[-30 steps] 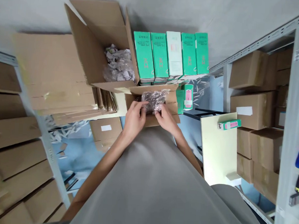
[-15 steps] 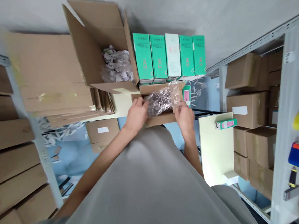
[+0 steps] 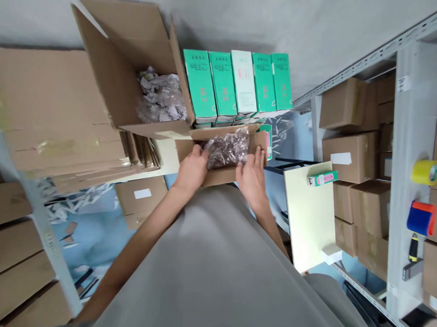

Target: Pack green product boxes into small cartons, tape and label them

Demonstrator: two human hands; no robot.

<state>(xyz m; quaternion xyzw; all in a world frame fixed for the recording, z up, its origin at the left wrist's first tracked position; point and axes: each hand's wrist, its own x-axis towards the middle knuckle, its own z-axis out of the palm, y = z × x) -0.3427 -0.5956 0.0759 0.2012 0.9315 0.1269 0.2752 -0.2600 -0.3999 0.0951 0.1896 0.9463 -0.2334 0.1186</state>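
Observation:
A small open cardboard box (image 3: 217, 177) sits in front of me with crumpled clear plastic wrap (image 3: 227, 148) inside it. At the box's left end, my left hand (image 3: 192, 169) is closed, its fingertips pinching the edge of the wrap. My right hand (image 3: 252, 178) lies at the right end with its fingers stretched along the inside of the box and its thumb apart, touching the wrap. Whatever lies under the wrap is hidden. Behind the box stands a row of green cartons (image 3: 223, 85) with one white carton (image 3: 244, 81) among them.
A large open carton (image 3: 152, 127) holds crumpled paper and plastic. Flattened cardboard (image 3: 59, 99) leans at the left. To the right are a pale board (image 3: 307, 213) with a small green box (image 3: 323, 178), shelves of boxes (image 3: 352, 152), yellow tape (image 3: 425, 172) and a cutter (image 3: 413, 247).
My right hand has moved inward and its fingers have straightened. The wrap's right end, raised over the box's edge before, now lies lower inside. The whole view has shifted slightly.

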